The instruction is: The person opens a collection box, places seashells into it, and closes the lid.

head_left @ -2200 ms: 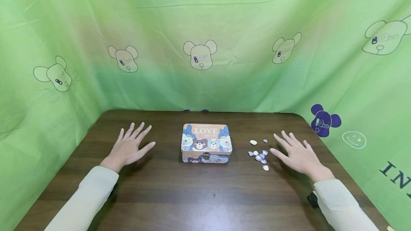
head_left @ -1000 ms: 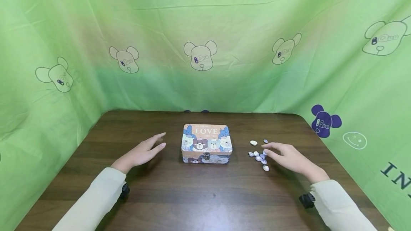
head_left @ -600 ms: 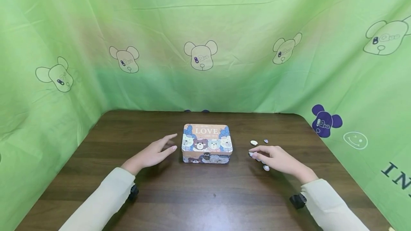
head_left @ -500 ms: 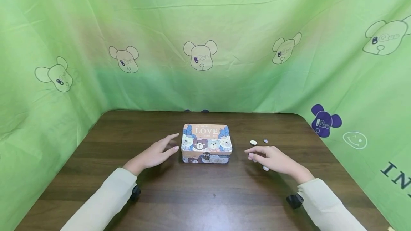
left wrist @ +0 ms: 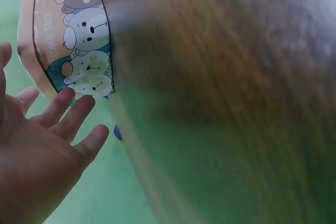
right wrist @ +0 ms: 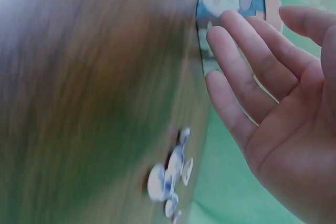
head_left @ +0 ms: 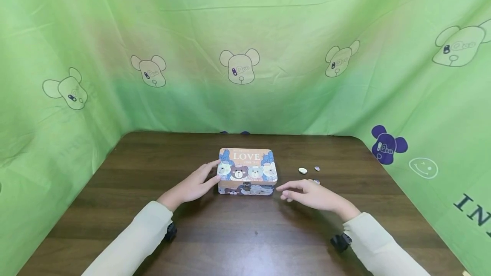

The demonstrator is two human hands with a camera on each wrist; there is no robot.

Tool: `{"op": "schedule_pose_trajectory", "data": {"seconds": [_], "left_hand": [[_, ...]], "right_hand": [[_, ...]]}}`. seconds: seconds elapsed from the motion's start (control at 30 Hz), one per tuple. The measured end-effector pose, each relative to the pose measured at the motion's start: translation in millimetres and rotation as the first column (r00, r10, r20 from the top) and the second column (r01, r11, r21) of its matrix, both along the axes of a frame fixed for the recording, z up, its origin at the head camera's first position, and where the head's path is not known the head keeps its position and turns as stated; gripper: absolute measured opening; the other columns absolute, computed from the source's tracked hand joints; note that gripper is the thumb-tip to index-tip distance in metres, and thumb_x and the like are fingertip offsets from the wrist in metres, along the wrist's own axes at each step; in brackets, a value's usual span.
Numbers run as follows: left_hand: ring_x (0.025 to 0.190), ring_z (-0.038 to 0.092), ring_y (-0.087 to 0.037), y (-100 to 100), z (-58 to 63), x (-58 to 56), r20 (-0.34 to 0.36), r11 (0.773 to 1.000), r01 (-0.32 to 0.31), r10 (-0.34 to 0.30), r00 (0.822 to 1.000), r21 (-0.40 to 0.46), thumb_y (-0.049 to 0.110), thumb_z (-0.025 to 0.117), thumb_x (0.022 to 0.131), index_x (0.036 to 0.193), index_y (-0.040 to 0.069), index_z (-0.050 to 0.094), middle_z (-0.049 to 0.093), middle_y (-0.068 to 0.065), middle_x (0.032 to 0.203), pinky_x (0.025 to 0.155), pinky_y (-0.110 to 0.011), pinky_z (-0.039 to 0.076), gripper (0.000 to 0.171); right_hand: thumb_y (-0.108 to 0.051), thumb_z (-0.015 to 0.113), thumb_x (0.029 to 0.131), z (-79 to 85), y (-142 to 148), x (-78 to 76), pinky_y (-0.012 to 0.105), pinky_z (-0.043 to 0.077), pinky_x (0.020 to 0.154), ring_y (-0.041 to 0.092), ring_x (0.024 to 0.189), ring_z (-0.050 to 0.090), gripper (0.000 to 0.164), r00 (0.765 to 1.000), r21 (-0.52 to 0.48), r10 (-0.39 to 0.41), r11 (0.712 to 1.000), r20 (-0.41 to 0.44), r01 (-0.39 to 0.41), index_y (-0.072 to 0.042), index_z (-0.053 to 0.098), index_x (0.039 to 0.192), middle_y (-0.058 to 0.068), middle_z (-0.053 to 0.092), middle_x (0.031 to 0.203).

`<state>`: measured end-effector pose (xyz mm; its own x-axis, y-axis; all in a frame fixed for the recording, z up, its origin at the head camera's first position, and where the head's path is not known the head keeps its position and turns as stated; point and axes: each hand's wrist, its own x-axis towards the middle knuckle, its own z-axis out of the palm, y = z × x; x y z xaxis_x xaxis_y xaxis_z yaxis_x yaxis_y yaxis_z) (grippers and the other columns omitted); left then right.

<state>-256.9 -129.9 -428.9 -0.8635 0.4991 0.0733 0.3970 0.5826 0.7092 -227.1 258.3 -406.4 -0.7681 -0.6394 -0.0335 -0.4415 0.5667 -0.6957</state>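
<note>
A tin box with a hinged-looking lid, printed with bears and the word LOVE, sits closed at mid-table. A small clasp shows on its front. My left hand is at the box's left side, fingertips at its edge; whether they touch is hard to tell. Its fingers are loosely extended in the left wrist view. My right hand hovers by the box's right front corner, holding nothing, its fingers loosely extended. Beneath and behind it lie small seashells, mostly hidden in the head view.
A white shell and a small purple one lie right of the box. The brown wooden table is bordered by a green curtain with bear-head prints at the back and sides.
Both hands have moved inward from the table's sides to the box. On the way, my right hand passed over the shells. The box has stayed in place, lid closed.
</note>
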Motion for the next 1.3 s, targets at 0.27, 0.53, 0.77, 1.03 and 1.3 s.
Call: {"op": "schedule_pose_trajectory", "data": {"seconds": [0.27, 0.53, 0.77, 1.03, 1.3], "left_hand": [[0.139, 0.041, -0.030, 1.0, -2.0, -0.4, -0.005, 1.000, -0.011, 0.011, 1.000, -0.005, 0.046, 0.049, 0.105, 0.159, 0.016, 0.027, 0.035, -0.014, 0.156, 0.112, -0.051, 0.033, 0.065], [0.140, 0.040, -0.029, 3.7, 0.7, -1.8, -0.006, 0.999, -0.019, 0.019, 1.000, -0.034, 0.046, 0.051, 0.104, 0.159, 0.012, 0.029, 0.037, -0.013, 0.156, 0.113, -0.050, 0.033, 0.068], [0.138, 0.043, -0.029, 2.2, 2.0, -2.7, -0.010, 0.999, -0.026, 0.025, 1.000, -0.045, 0.046, 0.052, 0.104, 0.158, 0.010, 0.031, 0.040, -0.014, 0.154, 0.112, -0.050, 0.034, 0.068], [0.137, 0.044, -0.029, 2.8, 6.2, -2.8, -0.011, 0.998, -0.015, 0.014, 1.000, -0.056, 0.042, 0.052, 0.105, 0.158, 0.009, 0.030, 0.041, -0.014, 0.153, 0.111, -0.048, 0.036, 0.066], [0.138, 0.043, -0.031, 2.9, 8.8, -1.0, -0.011, 0.998, -0.008, 0.008, 1.000, -0.064, 0.042, 0.052, 0.105, 0.158, 0.008, 0.030, 0.039, -0.015, 0.155, 0.111, -0.049, 0.035, 0.066]], "right_hand": [[-0.026, 0.051, 0.106, -4.4, -23.5, 4.8, 0.027, 0.050, 0.082, 0.017, 0.096, 0.070, 0.037, 0.998, -0.022, 0.062, 0.998, 0.032, -0.061, -0.007, 0.062, 0.136, -0.001, 0.074, 0.107], [-0.033, 0.051, 0.106, -14.3, -45.9, 7.1, 0.037, 0.050, 0.095, 0.017, 0.113, 0.064, 0.043, 0.995, -0.010, 0.102, 0.995, 0.015, -0.102, -0.009, 0.055, 0.142, 0.004, 0.069, 0.124], [-0.035, 0.051, 0.106, -15.4, -60.5, 4.7, 0.048, 0.045, 0.102, 0.024, 0.121, 0.059, 0.049, 0.994, -0.010, 0.107, 0.994, 0.037, -0.107, -0.008, 0.049, 0.147, 0.005, 0.066, 0.129], [-0.034, 0.052, 0.106, -16.1, -68.6, 2.2, 0.045, 0.044, 0.104, 0.023, 0.120, 0.059, 0.051, 0.991, -0.028, 0.096, 0.995, 0.098, -0.094, -0.005, 0.045, 0.148, 0.004, 0.065, 0.129], [-0.022, 0.046, 0.108, -20.7, -78.2, -3.5, 0.031, 0.053, 0.085, 0.020, 0.101, 0.069, 0.038, 0.983, -0.098, 0.105, 0.991, 0.149, -0.091, 0.004, 0.051, 0.136, 0.010, 0.069, 0.120]]}}
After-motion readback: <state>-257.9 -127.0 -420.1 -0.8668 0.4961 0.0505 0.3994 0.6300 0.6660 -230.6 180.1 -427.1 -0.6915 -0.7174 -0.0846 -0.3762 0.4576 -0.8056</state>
